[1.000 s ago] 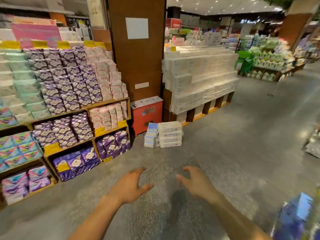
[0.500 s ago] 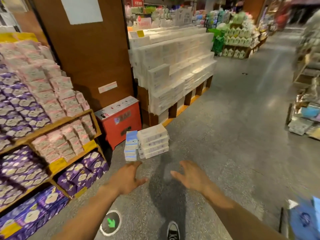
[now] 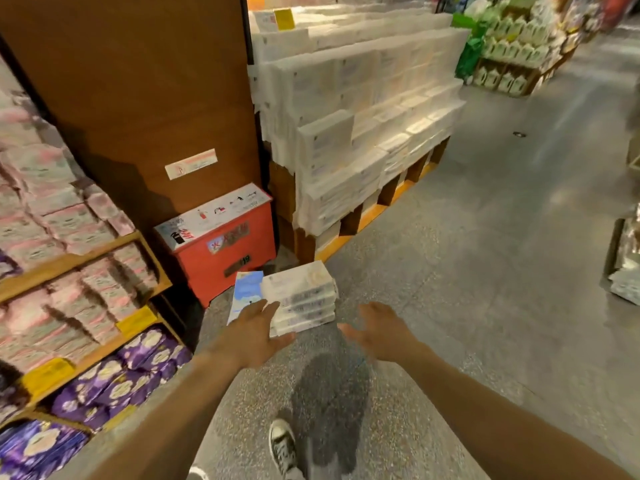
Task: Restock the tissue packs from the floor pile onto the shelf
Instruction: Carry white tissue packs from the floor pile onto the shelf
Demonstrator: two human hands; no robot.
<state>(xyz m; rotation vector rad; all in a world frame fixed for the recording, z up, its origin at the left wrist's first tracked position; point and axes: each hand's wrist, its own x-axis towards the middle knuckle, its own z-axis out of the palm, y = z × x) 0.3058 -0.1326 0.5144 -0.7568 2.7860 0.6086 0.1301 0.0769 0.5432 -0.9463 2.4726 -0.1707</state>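
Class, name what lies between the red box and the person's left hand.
In the head view, blue tissue packs sit on the floor between the red box and the left hand, beside the white pile.

bare floor (image 3: 467,271) lies free to the right of the white pile (image 3: 299,296) and in front of it. the left hand (image 3: 254,336), fingers spread, overlaps the pile's near left corner; whether it touches is unclear. the right hand (image 3: 382,332), fingers spread, is apart to the right. blue packs (image 3: 246,292) stand just beside the pile's left side, with the red box (image 3: 221,247) behind them against the pillar (image 3: 138,98). the pallet stack (image 3: 363,116) rises close behind. the shelf (image 3: 79,261) at left is packed to its front edges.
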